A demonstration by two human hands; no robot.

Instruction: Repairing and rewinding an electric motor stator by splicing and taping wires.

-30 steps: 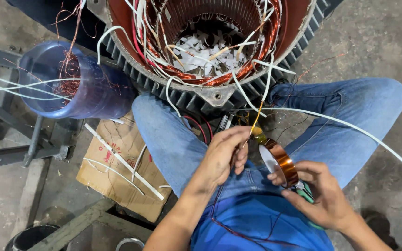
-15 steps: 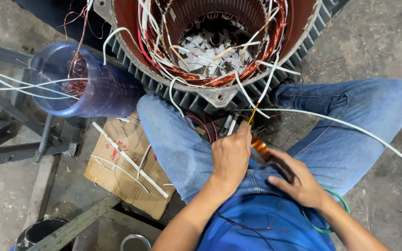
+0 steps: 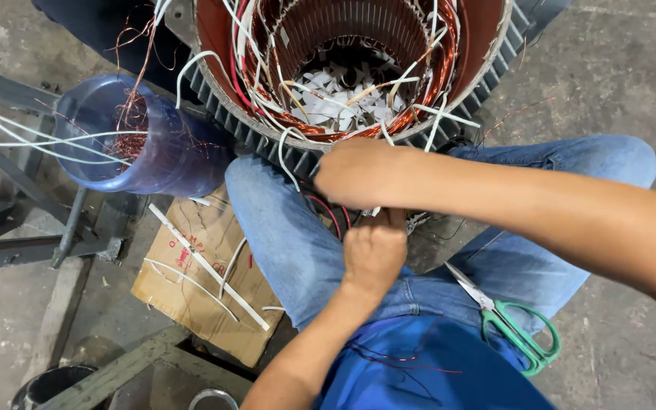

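A large motor stator [image 3: 358, 68] with copper windings, white paper slot liners and white-sleeved leads lies in front of my knees. My left hand [image 3: 373, 252] is a closed fist just below its rim, thumb up, with a short white-sleeved wire [image 3: 374, 212] coming out of its top. My right hand [image 3: 354, 171] reaches across from the right and rests against the stator's lower rim, its back toward me and its fingers hidden. Green-handled scissors [image 3: 512, 323] lie on my right thigh. The roll of amber tape is out of sight.
A clear blue plastic jar [image 3: 168, 156] with scrap copper wire and white sleeves lies to the left on a grey metal frame [image 3: 32, 250]. A piece of cardboard [image 3: 191, 292] with white strips sits on the concrete floor [image 3: 616, 61] by my left leg.
My right arm has swung across to the left, and its hand now sits on the stator rim. The amber tape roll is gone from view. The scissors now show on my thigh.
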